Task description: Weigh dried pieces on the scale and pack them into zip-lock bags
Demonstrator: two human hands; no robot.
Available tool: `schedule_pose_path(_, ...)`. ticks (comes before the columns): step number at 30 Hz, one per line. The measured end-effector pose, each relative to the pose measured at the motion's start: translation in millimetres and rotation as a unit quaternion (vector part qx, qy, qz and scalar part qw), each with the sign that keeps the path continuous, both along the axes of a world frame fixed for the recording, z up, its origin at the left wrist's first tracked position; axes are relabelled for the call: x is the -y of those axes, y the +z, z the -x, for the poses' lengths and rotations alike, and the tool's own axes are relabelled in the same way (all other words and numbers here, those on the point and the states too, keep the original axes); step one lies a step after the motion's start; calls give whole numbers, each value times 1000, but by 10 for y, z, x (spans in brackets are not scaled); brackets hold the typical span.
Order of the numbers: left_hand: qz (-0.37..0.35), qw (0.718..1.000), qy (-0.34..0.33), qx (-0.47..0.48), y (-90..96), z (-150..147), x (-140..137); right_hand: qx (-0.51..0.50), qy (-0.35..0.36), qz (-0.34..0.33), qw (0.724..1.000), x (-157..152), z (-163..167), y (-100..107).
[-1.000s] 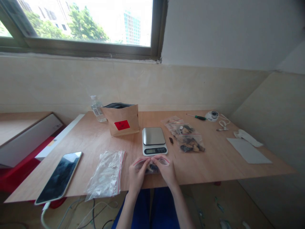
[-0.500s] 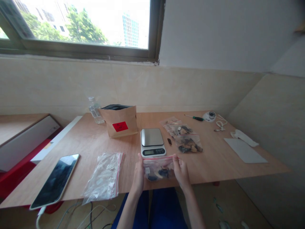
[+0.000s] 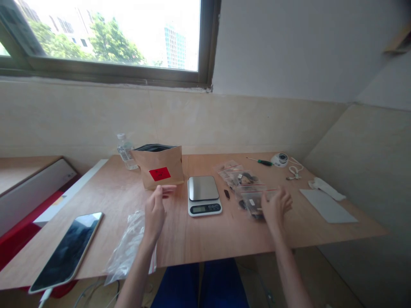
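Note:
My right hand (image 3: 276, 207) pinches the upper right edge of a clear zip bag (image 3: 255, 204) with dark and tan dried pieces inside. That bag lies over other filled zip bags (image 3: 240, 175) right of the scale. My left hand (image 3: 156, 209) is open and holds nothing, its fingers pointing right. It is in front of a brown paper pouch (image 3: 165, 167) with a red label, partly above a stack of flat clear bags (image 3: 128, 244). Between my hands stands a white digital scale (image 3: 203, 190) with a bare steel plate. A small dark piece (image 3: 227, 194) lies beside it.
A phone (image 3: 67, 252) with a cable plugged in lies at the left. Behind the pouch stands a clear bottle (image 3: 126, 152). At the back right are a green screwdriver (image 3: 263, 162), a white camera (image 3: 280, 159) with a cord, and a white sheet (image 3: 327, 206).
The filled zip bag has moved from in front of the scale to the pile at the right, with my right hand. My left hand has let go and moved left and up.

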State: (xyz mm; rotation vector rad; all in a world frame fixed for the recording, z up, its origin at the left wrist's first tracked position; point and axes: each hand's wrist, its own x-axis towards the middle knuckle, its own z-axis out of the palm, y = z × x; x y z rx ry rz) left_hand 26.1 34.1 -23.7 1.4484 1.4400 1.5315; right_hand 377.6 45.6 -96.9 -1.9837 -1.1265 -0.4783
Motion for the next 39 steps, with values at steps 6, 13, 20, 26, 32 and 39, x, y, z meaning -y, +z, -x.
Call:
schedule_pose_path(6,-143,936,241,-215,645,278,-719,133,278,181,934,-57,829,-199)
schedule_pose_path(13,-5,914,193,-358,882,522,-1212,146,247,210,935,-185,791,-258)
schedule_pose_path(20,20,889,101,-447,856,553,-537,64,238,141,959,-285,984,-24)
schedule_pose_path(26,67,897,5,-437,872,554,-164,-40,347,128,928,-376,1432,392)
schedule_pose_path(32,46,929,-57,-364,783,538,-164,-169,568,-31,805,236,2031,1150)
schedule_pose_path(39,18,950,-22,-311,575,393,-54,-136,599,189,766,69,2440,853)
